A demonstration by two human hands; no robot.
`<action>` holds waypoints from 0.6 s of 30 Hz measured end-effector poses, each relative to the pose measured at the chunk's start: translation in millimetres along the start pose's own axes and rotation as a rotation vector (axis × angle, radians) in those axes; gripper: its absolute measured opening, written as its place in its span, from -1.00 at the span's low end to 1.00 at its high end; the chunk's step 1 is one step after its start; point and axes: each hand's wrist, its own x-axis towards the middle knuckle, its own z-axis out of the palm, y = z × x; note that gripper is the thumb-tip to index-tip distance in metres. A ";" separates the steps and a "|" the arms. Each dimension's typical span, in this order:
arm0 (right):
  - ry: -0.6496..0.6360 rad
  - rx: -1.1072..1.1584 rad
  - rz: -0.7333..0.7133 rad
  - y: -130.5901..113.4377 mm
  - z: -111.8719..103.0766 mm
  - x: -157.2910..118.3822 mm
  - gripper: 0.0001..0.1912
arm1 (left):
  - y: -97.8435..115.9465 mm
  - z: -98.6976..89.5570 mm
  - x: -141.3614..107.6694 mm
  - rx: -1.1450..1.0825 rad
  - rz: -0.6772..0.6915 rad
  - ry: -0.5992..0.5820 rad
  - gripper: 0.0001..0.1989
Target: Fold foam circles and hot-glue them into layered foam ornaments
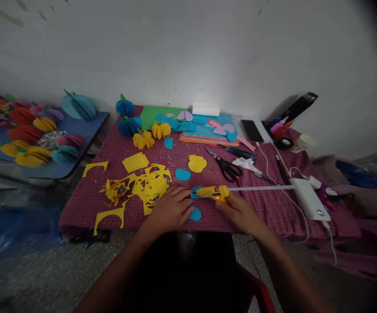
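Right hand [240,214] gripped the yellow glue gun [213,192] over a blue paper cutout [195,188] on checked cloth [266,206]; left hand [169,210], fingers slightly spread beside it, belonged clear of the nozzle [195,192]

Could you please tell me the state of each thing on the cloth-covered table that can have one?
glue gun: held in the right hand, small light lit
glue stick: protruding from the gun's back
phone: screen dark
white box: cable plugged in
white tissue: crumpled
scissors: lying down, blade opening unclear
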 end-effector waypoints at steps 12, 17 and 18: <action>0.079 -0.004 0.009 6.0 -0.3 3.9 -0.74 | 0.2 -1.1 2.0 -0.004 0.002 -0.024 -0.75; 0.116 -0.012 0.034 12.0 -1.6 3.2 -0.74 | 0.4 -0.6 1.9 -0.014 -0.004 -0.027 -0.75; 0.122 -0.023 0.041 12.6 -2.0 3.1 -0.74 | 0.5 -0.8 1.8 -0.019 -0.005 -0.024 -0.75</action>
